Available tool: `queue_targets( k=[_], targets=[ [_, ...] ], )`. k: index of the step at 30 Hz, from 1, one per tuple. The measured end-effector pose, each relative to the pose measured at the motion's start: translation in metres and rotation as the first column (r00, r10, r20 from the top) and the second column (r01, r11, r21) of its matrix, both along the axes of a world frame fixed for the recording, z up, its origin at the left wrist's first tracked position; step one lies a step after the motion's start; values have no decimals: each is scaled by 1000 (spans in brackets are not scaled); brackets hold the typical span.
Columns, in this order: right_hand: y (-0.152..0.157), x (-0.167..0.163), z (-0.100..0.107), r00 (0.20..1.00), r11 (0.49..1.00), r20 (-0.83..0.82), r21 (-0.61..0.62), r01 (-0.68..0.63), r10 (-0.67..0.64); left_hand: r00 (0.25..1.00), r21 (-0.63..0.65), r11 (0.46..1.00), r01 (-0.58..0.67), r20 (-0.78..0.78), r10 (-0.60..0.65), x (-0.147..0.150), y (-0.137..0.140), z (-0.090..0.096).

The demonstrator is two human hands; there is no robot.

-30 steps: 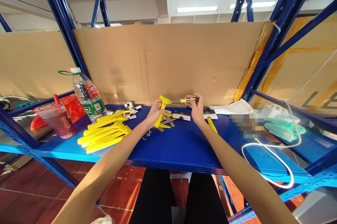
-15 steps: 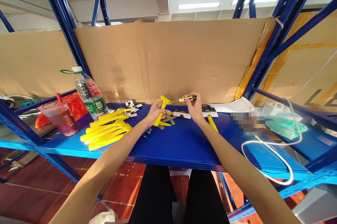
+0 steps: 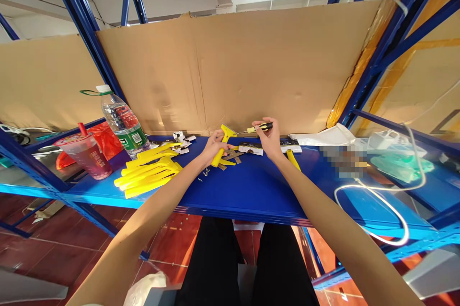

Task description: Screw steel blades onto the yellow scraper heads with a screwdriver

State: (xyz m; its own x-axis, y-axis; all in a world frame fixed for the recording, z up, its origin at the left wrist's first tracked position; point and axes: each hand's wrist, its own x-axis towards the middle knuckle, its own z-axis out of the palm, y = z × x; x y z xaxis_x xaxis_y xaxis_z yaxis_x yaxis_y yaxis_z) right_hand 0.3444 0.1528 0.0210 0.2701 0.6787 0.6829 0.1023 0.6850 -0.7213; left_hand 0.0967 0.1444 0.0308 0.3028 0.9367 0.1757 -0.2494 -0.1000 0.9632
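Observation:
My left hand (image 3: 214,144) is closed round a yellow scraper (image 3: 227,133), its wide head tilted up. In my right hand (image 3: 269,139) is a screwdriver (image 3: 261,127) with a pale and black handle, its shaft pointing left. The screwdriver's tip is at the scraper's head; whether it sits in a screw is too small to tell. Beneath my left hand lie flat metal blades (image 3: 232,155) and a yellow piece (image 3: 227,163). Tiny screws (image 3: 205,172) are scattered nearby on the blue shelf (image 3: 247,191). A pile of yellow scraper handles (image 3: 149,174) lies to the left.
A water bottle (image 3: 124,121) and a red drink cup (image 3: 86,155) stand at the left. Black-and-white packaging (image 3: 250,149) lies behind the blades. Another yellow handle (image 3: 293,159) is right of my right wrist. A white cable (image 3: 404,229) loops over the right edge. Cardboard (image 3: 251,71) closes the back.
The view has shifted slightly, so the bench sits a little higher in the picture. Both hands keep their holds, with the screwdriver still at the scraper's head.

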Motion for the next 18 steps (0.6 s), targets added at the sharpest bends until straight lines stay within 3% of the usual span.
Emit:
queue_targets(
  k=[4, 10, 15, 18],
  targets=[
    [6, 0, -3, 998, 998, -30, -19, -52, 51, 1000, -17, 1000, -3, -18, 3, 1, -1, -2],
    [11, 7, -10, 997, 995, -27, -71, 77, -79, 1000, -36, 999, 8, 4, -8, 3, 0, -3],
    [12, 5, -13, 995, 995, -50, -34, -90, 88, 1000, -76, 997, -14, 19, 15, 2, 4, -5],
    [12, 3, -16, 996, 993, -24, -84, -86, 85, 999, -94, 995, -38, 27, 41, 1, 5, -4]
  ],
)
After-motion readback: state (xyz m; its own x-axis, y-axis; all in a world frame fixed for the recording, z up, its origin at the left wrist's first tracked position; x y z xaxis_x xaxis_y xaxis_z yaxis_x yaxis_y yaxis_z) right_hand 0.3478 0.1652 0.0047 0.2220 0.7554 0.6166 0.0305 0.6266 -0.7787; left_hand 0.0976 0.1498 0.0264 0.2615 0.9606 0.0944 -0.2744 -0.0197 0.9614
